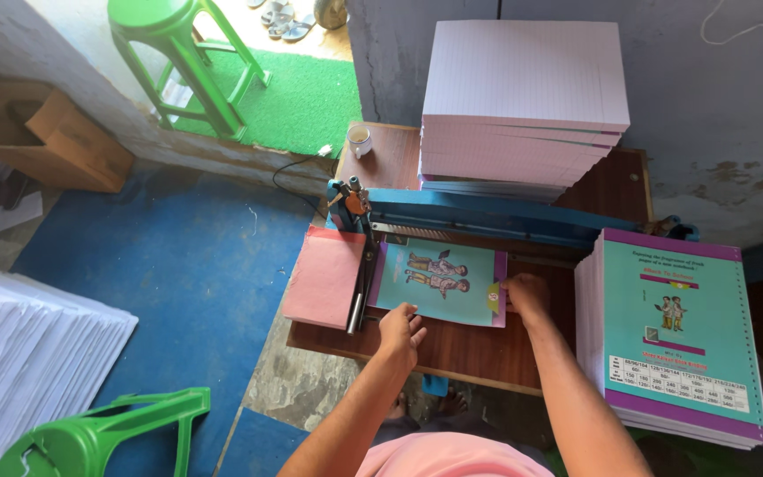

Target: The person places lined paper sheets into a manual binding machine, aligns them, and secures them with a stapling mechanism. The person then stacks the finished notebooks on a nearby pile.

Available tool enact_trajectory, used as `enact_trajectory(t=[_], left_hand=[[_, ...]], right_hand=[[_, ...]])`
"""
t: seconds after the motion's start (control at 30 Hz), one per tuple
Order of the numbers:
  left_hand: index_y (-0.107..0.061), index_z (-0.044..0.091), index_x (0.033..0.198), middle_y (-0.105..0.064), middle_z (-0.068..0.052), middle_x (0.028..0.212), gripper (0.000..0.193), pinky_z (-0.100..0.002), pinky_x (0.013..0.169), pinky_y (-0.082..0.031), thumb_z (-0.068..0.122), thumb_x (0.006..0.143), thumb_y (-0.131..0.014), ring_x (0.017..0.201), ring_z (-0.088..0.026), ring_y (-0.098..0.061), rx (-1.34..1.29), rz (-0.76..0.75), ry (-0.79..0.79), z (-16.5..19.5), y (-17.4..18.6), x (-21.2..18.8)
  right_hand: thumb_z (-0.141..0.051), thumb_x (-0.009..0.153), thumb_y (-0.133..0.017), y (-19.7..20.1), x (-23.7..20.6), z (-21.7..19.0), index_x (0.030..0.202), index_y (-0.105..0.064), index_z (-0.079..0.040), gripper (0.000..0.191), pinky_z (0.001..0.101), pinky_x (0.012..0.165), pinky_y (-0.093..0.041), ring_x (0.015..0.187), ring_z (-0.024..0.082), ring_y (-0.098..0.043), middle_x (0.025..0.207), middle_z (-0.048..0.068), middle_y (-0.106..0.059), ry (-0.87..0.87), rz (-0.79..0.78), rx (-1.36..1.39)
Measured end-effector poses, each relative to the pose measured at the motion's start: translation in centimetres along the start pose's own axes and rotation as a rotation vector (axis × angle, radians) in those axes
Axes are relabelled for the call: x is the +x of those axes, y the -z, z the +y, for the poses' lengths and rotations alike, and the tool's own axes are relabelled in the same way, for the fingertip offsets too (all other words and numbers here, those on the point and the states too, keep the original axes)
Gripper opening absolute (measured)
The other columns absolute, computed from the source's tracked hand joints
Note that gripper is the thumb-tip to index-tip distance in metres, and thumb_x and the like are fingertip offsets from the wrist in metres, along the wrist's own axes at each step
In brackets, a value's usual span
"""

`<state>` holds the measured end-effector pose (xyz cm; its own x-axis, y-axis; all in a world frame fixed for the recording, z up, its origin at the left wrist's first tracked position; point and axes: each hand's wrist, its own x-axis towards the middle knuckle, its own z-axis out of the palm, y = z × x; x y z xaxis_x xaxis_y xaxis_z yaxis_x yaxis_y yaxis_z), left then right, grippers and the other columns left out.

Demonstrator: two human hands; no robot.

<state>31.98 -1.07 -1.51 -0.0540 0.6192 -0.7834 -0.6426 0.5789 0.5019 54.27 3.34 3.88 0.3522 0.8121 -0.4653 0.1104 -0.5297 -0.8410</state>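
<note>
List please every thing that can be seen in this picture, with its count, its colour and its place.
notebook: one, teal cover with purple edge, flat on the table under both hands
wooden table: one, brown, centre
blue machine: one, across the table behind the notebook
pink pad: one, on the table's left edge
stack of ruled sheets: one, pale lilac, rear of table
stack of notebooks: one, teal covers, at right
cup: one, white, rear left corner of table
green stools: two, one upright at top left, one at bottom left
cardboard box: one, brown, left
white paper stack: one, far left
left hand: on the notebook's near edge
right hand: on the notebook's right edge
</note>
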Motion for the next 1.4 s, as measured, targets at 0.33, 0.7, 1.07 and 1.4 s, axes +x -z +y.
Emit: enact_trajectory(t=[0.33,0.7,1.07,1.4], left_hand=[[-0.053,0.0,0.134,-0.05,-0.015,0.147,0.052,-0.048,0.106,-0.048,0.016,0.086,-0.066,0.139,-0.036,-0.049,0.114,-0.067,0.026,0.9,3.2,4.5],[-0.053,0.001,0.129,-0.053,-0.015,0.14,0.047,-0.048,0.101,-0.049,0.015,0.086,-0.066,0.137,-0.033,-0.05,0.11,-0.12,0.033,-1.0,6.2,12.0],[-0.053,0.001,0.13,-0.05,-0.013,0.142,0.048,-0.047,0.1,-0.051,0.015,0.085,-0.067,0.135,-0.033,-0.052,0.113,-0.126,0.032,-1.6,8.0,14.6],[-0.049,-0.001,0.137,-0.049,-0.016,0.144,0.055,-0.047,0.102,-0.052,0.016,0.087,-0.066,0.135,-0.033,-0.052,0.125,-0.132,0.037,-2.6,8.5,17.0]], right_hand=[[-0.009,0.09,-0.066,-2.6,3.2,2.4,0.097,-0.069,0.005,0.015,0.0402,0.071,-0.064,0.082,0.029,-0.075,0.094,0.02,-0.074,-0.033,0.023,-0.039],[-0.012,0.091,-0.065,-7.7,6.1,6.1,0.096,-0.073,0.002,0.017,0.0391,0.077,-0.063,0.087,0.027,-0.076,0.096,0.018,-0.077,-0.064,0.096,-0.109],[-0.018,0.091,-0.068,-10.6,7.2,8.7,0.095,-0.073,0.0,0.019,0.0376,0.078,-0.062,0.085,0.026,-0.075,0.095,0.016,-0.077,-0.067,0.116,-0.185],[-0.02,0.093,-0.067,-11.3,8.7,10.5,0.093,-0.072,-0.001,0.02,0.0383,0.08,-0.061,0.083,0.025,-0.075,0.094,0.017,-0.076,-0.065,0.122,-0.252]])
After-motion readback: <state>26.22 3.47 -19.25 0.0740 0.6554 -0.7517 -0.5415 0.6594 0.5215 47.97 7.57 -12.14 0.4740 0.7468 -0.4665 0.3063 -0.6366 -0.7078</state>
